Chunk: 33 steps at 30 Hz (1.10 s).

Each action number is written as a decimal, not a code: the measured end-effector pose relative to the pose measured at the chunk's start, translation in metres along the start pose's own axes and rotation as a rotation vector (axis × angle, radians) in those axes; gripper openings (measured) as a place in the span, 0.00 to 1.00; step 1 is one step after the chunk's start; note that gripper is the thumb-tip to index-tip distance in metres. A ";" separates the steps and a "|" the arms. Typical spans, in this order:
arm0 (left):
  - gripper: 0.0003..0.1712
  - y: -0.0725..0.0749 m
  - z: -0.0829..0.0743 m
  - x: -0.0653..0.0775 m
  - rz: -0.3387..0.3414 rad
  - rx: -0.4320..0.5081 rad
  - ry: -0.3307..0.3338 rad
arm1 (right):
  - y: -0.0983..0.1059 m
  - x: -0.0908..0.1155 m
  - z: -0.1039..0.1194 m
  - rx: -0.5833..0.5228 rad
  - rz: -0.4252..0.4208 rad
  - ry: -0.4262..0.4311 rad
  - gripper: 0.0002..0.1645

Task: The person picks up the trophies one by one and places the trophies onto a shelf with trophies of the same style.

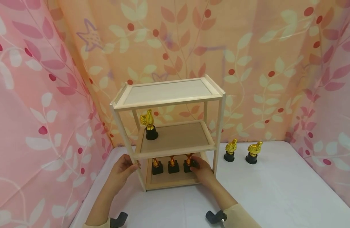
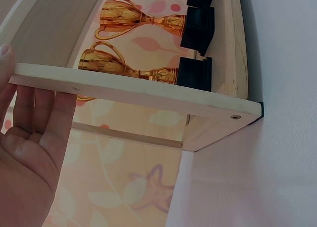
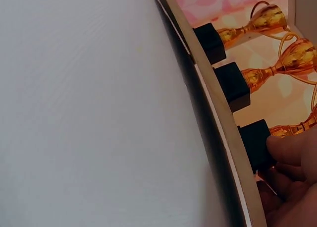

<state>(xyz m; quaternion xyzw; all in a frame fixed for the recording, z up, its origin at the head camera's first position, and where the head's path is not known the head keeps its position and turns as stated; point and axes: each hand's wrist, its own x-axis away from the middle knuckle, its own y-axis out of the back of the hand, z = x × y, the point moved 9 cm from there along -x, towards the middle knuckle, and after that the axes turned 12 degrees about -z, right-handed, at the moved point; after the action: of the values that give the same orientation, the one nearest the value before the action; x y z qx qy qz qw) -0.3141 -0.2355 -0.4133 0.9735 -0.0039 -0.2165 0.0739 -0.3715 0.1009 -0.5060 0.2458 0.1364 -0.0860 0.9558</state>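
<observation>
A wooden three-tier shelf [image 1: 175, 147] stands on the white table. On its bottom tier three gold trophy cups with black square bases stand in a row: the left cup [image 1: 157, 167], the middle cup [image 1: 173, 165] and the right cup [image 1: 188, 165]. My right hand [image 1: 204, 171] pinches the right cup's black base [image 3: 256, 145] between thumb and fingers. With thumb and fingers on either side, my left hand [image 1: 121, 171] holds the shelf's front left post [image 2: 133, 90]. The middle tier hides the tops of the cups in the head view.
A gold thumbs-up trophy [image 1: 150, 125] stands at the left of the middle tier. Two more such trophies, one nearer the shelf [image 1: 230, 150] and one further right [image 1: 253, 153], stand on the table [image 1: 277, 190]. Floral curtains [image 1: 249, 63] enclose the back and sides.
</observation>
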 end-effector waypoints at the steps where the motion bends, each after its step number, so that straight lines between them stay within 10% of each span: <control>1: 0.13 0.000 0.000 0.000 0.002 0.003 -0.001 | 0.000 0.000 0.000 -0.003 -0.002 -0.003 0.28; 16: 0.15 0.001 0.001 -0.001 -0.002 -0.002 0.024 | 0.020 0.008 0.035 0.079 0.025 -0.054 0.30; 33: 0.15 0.001 0.001 0.000 -0.014 -0.021 0.023 | 0.049 0.027 0.090 0.062 0.336 0.070 0.28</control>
<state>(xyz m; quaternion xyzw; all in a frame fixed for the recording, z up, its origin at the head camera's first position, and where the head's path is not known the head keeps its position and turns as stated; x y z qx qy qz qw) -0.3144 -0.2367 -0.4139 0.9751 0.0062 -0.2058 0.0826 -0.3152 0.0962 -0.4165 0.2972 0.1240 0.0795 0.9434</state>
